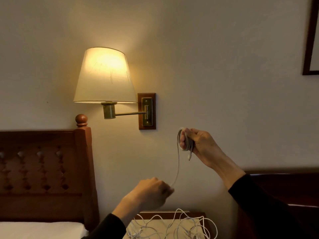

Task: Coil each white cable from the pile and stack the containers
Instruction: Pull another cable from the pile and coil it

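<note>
My right hand [198, 144] is raised in front of the wall and holds a white cable coil [187, 142] wound around its fingers. A plug end [189, 156] hangs from the coil. One strand [177, 166] runs down from the coil to my left hand [153, 190], which pinches it between closed fingers. Below, a tangled pile of white cables [172, 226] lies on the nightstand [172, 215] at the bottom edge. No containers are in view.
A lit wall lamp [105, 76] on a brass arm hangs left of my hands. A wooden headboard [44, 169] and white bedding [41, 230] fill the lower left. A second dark headboard [284, 183] stands at right. A picture frame [310, 40] hangs top right.
</note>
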`<state>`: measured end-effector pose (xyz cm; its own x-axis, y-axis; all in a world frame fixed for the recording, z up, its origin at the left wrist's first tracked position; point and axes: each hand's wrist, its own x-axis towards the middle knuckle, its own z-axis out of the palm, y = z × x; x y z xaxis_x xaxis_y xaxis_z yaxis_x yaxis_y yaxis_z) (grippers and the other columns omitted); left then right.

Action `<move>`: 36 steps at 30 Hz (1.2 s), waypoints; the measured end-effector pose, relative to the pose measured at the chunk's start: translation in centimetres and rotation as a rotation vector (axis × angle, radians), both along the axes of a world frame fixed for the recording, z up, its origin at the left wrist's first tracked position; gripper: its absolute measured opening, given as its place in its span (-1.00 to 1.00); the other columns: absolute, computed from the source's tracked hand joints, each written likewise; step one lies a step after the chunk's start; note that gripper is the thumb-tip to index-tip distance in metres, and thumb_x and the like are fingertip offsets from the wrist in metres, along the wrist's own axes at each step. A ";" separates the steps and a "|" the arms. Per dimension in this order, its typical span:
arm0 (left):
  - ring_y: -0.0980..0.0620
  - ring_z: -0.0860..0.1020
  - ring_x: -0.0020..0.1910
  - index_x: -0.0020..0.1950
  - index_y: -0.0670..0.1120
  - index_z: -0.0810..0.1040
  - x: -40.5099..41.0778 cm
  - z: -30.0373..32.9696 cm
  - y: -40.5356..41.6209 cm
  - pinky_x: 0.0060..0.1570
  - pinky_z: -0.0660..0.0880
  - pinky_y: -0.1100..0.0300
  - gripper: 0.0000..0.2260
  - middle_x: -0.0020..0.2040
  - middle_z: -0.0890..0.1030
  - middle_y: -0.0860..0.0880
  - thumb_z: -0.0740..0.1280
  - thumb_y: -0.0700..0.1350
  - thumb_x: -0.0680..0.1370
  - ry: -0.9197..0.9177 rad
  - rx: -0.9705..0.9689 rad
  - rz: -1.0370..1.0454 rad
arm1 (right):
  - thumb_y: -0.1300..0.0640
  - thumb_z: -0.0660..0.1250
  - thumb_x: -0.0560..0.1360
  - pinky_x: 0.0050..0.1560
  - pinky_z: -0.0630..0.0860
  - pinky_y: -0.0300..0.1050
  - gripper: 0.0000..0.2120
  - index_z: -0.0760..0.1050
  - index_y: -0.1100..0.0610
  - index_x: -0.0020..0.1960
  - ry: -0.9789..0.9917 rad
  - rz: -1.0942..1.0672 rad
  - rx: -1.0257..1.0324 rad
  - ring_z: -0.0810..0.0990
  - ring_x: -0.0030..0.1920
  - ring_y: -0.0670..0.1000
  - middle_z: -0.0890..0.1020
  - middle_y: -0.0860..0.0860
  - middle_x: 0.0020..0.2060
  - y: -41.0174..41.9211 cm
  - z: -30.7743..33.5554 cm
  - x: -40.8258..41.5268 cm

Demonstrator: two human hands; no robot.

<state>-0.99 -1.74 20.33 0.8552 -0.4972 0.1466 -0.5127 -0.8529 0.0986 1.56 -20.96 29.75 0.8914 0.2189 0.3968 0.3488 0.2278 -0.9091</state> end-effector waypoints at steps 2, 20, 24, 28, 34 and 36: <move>0.05 0.50 -0.33 -0.06 0.02 0.54 -2.0 2.1 -1.3 -0.17 0.50 0.11 -0.67 -0.28 0.49 0.10 0.07 0.13 0.66 -0.108 0.047 -0.138 | 0.13 0.20 0.64 -0.19 0.57 -0.10 -0.75 0.55 0.26 -0.06 -0.096 -0.091 -0.154 0.62 -0.29 0.04 0.65 0.09 -0.29 0.3 -0.5 -0.3; 0.22 0.43 -0.39 -0.16 -0.02 0.42 1.3 7.0 0.6 -0.37 0.29 0.42 -0.73 -0.35 0.41 0.22 0.19 0.14 0.61 -0.679 -0.559 -0.276 | 0.17 0.08 0.68 -0.37 0.33 -0.21 -0.60 0.55 0.09 -0.25 -0.110 0.002 -0.439 0.34 -0.46 -0.09 0.42 -0.05 -0.49 1.0 -0.7 -3.1; 0.14 0.42 -0.39 -0.15 -0.11 0.46 1.4 6.7 0.1 -0.37 0.31 0.38 -0.82 -0.34 0.48 0.09 0.28 -0.05 0.59 -0.466 -0.789 -0.339 | 0.21 0.02 0.67 -0.40 0.25 -0.21 -0.61 0.48 0.19 -0.24 -0.021 0.031 -0.379 0.24 -0.49 -0.08 0.33 -0.06 -0.53 1.5 -0.6 -3.1; 0.13 0.43 -0.34 -0.08 -0.10 0.52 1.8 5.5 0.7 -0.33 0.36 0.30 -0.82 -0.30 0.49 0.14 0.20 -0.04 0.61 -0.339 -0.898 -0.283 | 0.27 -0.04 0.63 -0.44 0.22 -0.21 -0.59 0.43 0.19 -0.31 0.087 0.089 -0.226 0.18 -0.50 -0.07 0.26 -0.04 -0.53 1.4 -0.6 -3.0; 0.06 0.58 -0.20 -0.03 -0.04 0.60 3.0 1.8 2.0 -0.15 0.52 0.21 -0.85 -0.22 0.61 0.00 0.24 -0.20 0.62 -0.156 -0.949 -0.107 | 0.29 -0.07 0.59 -0.43 0.19 -0.17 -0.64 0.40 0.19 -0.26 0.172 0.183 -0.051 0.15 -0.49 -0.05 0.20 -0.04 -0.51 0.7 -0.5 -2.5; 0.06 0.62 -0.18 -0.05 -0.05 0.65 3.0 1.4 1.9 -0.14 0.55 0.22 -0.88 -0.20 0.66 -0.01 0.33 -0.21 0.57 -0.116 -0.980 -0.012 | 0.29 -0.07 0.59 -0.43 0.19 -0.17 -0.64 0.41 0.19 -0.26 0.201 0.192 -0.041 0.15 -0.49 -0.06 0.21 -0.04 -0.51 0.8 -0.8 -2.2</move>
<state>2.01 0.12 21.68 0.8051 -0.1189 0.5810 -0.5719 -0.4154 0.7074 -0.66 -20.17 28.90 0.8922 0.4032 0.2036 0.1147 0.2338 -0.9655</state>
